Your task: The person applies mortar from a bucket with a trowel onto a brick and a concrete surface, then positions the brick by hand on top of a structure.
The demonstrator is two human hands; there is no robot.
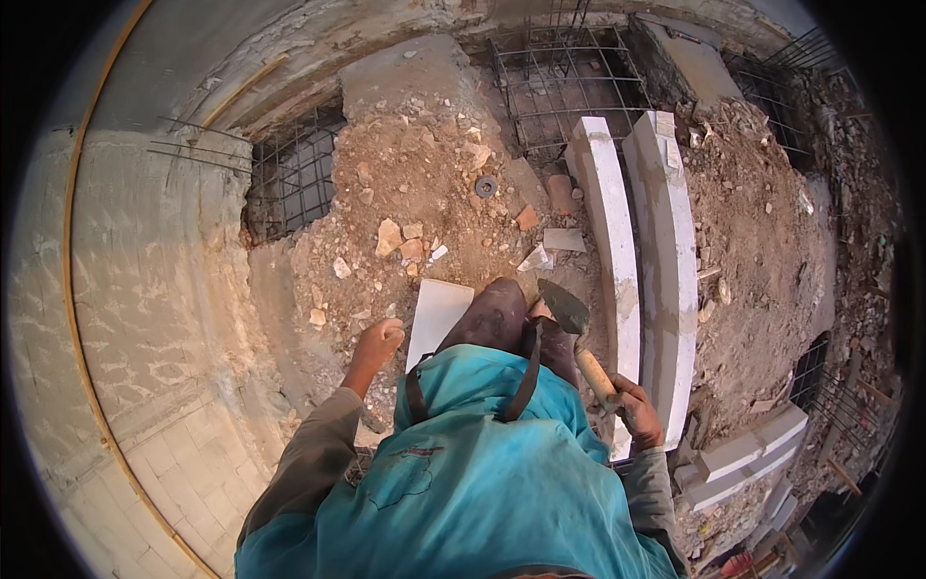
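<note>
My right hand (637, 410) grips the wooden handle of a trowel (565, 307). Its dark, pointed metal blade reaches forward and left, over my right leg. Close beside that hand, two long white-faced block rows (614, 227) (672, 261) run away from me, with grey joints between the blocks. My left hand (379, 340) hangs over the rubble to the left of my legs, fingers curled in; nothing shows in it. Between it and my left knee is a flat white board (439, 314), partly covered by my leg.
Rebar mesh (569, 92) fills a pit at the far middle; another rebar cage (292, 174) sits in a hole at left. A rough rendered wall (145, 261) bounds the left side. Broken stones (389, 237) and a round dark ring (485, 186) lie ahead. More white blocks (748, 449) stand at right.
</note>
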